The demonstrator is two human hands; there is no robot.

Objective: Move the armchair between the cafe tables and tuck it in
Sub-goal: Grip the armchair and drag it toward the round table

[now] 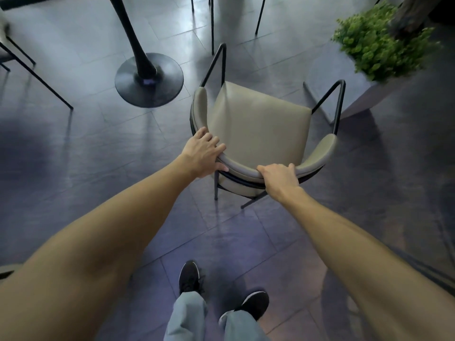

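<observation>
1. At the bottom edge, pale grey trousers [187, 316] are cut off by the frame. Black shoes [189, 276] are planted on a dark, glossy tiled floor [73, 168].
2. Both bare forearms are stretched forward. Their upper parts are lost past the lower corners.
3. The left hand [205, 153] is wrapped round the curved backrest. Its fingers are laid over the padded top and the thumb is pressed to the outer face.
4. The right hand [279, 179] is clenched on the same rail, further along. Its fingertips are hidden on the inner side.
5. The armchair [261, 124] is held just ahead of the feet, its back towards the person. It lies between a table base on the left and a planter on the right. A smooth, taupe, leather-like seat and a padded wraparound back are carried on thin black metal tubing. Whether all its legs are on the floor cannot be told.
6. The table base [149, 80] is a flat, round, dark disc with a tapering black stem. The tabletop is mostly cut off at the upper edge.
7. The planter [369, 99] is a grey box, blurred. It is topped by small-leaved green foliage [376, 43] and a rough trunk that is cropped above.
8. Thin black legs [37, 72] of other chairs are seen at the far left and along the top. Their seats are mostly out of view.
</observation>
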